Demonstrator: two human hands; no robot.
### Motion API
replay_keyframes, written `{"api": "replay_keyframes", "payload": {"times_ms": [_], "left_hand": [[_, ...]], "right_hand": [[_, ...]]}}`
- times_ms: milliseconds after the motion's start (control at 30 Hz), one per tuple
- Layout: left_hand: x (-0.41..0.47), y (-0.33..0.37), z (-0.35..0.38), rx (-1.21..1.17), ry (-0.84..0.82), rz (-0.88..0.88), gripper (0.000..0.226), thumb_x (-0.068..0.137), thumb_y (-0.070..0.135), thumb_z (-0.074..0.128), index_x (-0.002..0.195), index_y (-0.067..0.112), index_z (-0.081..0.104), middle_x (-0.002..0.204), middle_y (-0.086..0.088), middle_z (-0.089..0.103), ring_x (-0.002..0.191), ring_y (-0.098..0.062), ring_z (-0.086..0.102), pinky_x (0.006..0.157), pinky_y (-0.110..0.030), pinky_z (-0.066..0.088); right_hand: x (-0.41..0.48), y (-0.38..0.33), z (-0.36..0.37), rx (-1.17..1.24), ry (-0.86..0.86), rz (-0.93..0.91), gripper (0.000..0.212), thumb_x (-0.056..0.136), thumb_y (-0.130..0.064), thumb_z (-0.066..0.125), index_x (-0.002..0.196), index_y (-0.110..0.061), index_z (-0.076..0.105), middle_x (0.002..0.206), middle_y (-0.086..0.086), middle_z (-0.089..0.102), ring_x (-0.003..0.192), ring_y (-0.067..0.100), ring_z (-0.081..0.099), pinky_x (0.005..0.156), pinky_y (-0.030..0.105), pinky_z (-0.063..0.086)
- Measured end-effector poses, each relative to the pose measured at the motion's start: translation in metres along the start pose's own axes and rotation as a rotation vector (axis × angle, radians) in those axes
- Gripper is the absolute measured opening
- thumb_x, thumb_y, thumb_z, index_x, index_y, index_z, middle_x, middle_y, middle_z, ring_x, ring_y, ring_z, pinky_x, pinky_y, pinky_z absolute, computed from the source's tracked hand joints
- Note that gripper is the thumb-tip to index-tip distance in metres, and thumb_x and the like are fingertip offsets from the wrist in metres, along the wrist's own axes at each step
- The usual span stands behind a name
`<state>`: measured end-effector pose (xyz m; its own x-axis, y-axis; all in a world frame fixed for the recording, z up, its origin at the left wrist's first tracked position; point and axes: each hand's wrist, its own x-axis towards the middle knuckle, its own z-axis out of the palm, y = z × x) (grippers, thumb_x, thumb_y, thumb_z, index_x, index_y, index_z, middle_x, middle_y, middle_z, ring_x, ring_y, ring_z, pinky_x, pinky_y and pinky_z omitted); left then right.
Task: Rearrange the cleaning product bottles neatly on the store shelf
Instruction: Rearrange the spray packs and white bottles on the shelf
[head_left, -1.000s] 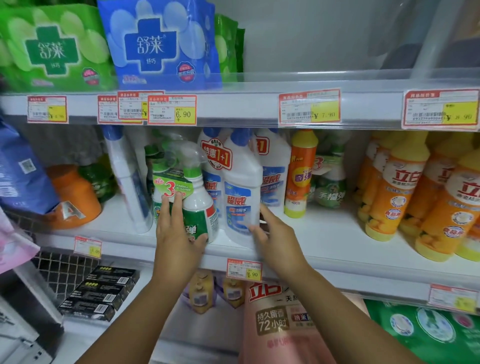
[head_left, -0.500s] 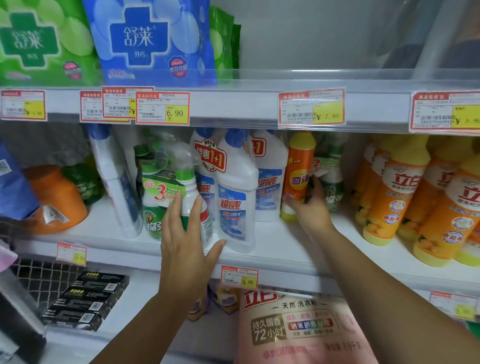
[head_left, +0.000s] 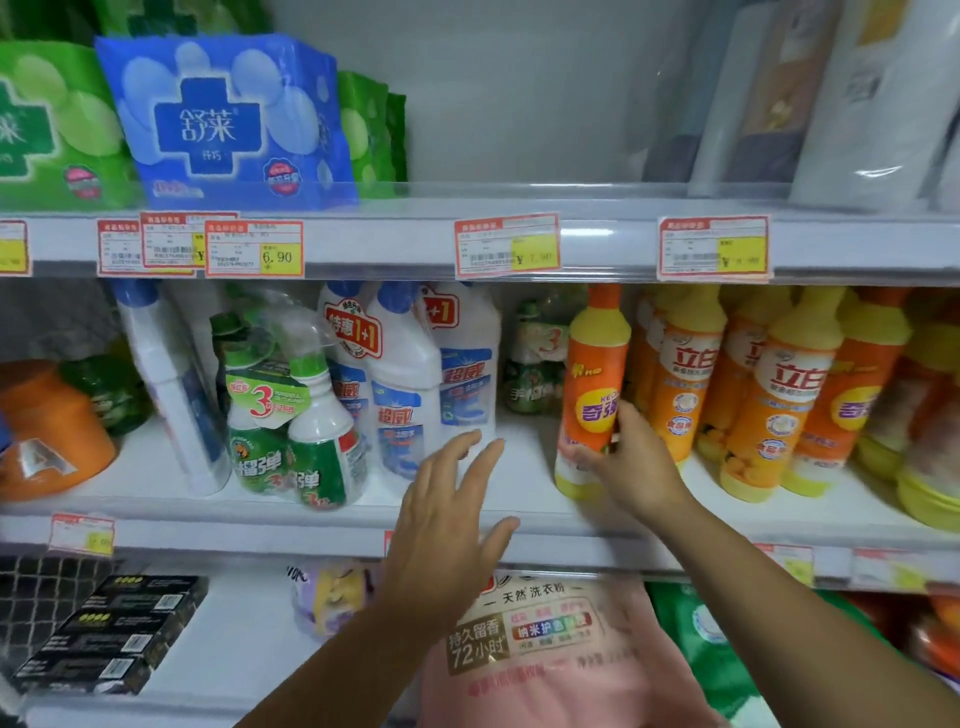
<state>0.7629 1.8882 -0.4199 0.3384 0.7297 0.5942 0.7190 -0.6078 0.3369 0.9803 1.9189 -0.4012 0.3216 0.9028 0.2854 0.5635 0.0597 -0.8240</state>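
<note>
Here, right grip (head_left: 631, 467): fingers curled round the lower body of the tall orange plastic bottle with yellow cap (head_left: 592, 374).
Orange bottle: base on the white store shelf (head_left: 524, 457), between white blue-capped cleaner bottles (head_left: 410, 384) and orange detergent bottles (head_left: 779, 395).
Left grip (head_left: 447, 525): fingers spread, holding nothing, before the shelf edge.

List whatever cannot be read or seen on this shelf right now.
Head view only:
- Price tag on the upper rail: print too blurred to read.
- Lower-rail tag: almost wholly behind the left hand.
- Orange bottle: lower label covered by the right hand that grips it.
- Green bottle at the back: label blurred.
</note>
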Motion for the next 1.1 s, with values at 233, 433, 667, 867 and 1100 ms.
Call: {"api": "replay_keyframes", "payload": {"times_ms": [233,433,667,867,1100], "left_hand": [[0.011,0.037,0.04,-0.086,-0.242,0.042,0.061,0.088,0.046,0.054,0.142,0.032,0.03,0.154,0.011,0.019,0.14,-0.011,0.014,0.113,-0.035,0.023],[0.016,0.057,0.069,-0.07,-0.348,0.06,0.066,0.084,0.06,0.043,0.142,0.03,0.033,0.156,0.006,0.019,0.142,-0.017,0.015,0.115,-0.038,0.019],[0.023,0.074,0.079,-0.06,-0.359,0.042,0.062,0.089,0.055,0.045,0.144,0.033,0.028,0.157,0.01,0.013,0.143,-0.013,0.008,0.115,-0.035,0.012],[0.023,0.074,0.085,-0.007,-0.389,0.035,0.062,0.089,0.058,0.041,0.144,0.035,0.026,0.157,0.011,0.014,0.143,-0.013,0.011,0.115,-0.036,0.013],[0.023,0.074,0.085,-0.003,-0.384,0.047,0.059,0.089,0.058,0.042,0.143,0.036,0.029,0.155,0.011,0.019,0.142,-0.013,0.015,0.114,-0.037,0.014]], "right_hand": [[-0.043,0.013,-0.057,0.017,0.137,-0.069,0.049,0.072,-0.027,0.079,0.113,-0.029,0.054,0.109,-0.002,0.065,0.097,0.014,0.062,0.087,0.039,0.053],[-0.071,0.032,-0.115,0.014,0.244,-0.059,0.049,0.075,-0.022,0.078,0.117,-0.027,0.053,0.11,-0.005,0.064,0.097,0.008,0.062,0.085,0.034,0.053],[-0.086,0.048,-0.175,0.061,0.378,-0.002,0.041,0.082,-0.017,0.073,0.117,-0.022,0.052,0.106,-0.008,0.066,0.095,0.001,0.062,0.069,0.011,0.046],[-0.078,0.064,-0.194,0.011,0.383,0.027,0.039,0.084,-0.016,0.071,0.118,-0.02,0.052,0.106,-0.009,0.063,0.091,-0.005,0.057,0.067,0.007,0.041],[-0.064,0.07,-0.202,0.006,0.375,0.051,0.045,0.084,-0.016,0.07,0.125,-0.016,0.052,0.112,-0.003,0.064,0.096,0.011,0.059,0.074,0.016,0.042]]}}
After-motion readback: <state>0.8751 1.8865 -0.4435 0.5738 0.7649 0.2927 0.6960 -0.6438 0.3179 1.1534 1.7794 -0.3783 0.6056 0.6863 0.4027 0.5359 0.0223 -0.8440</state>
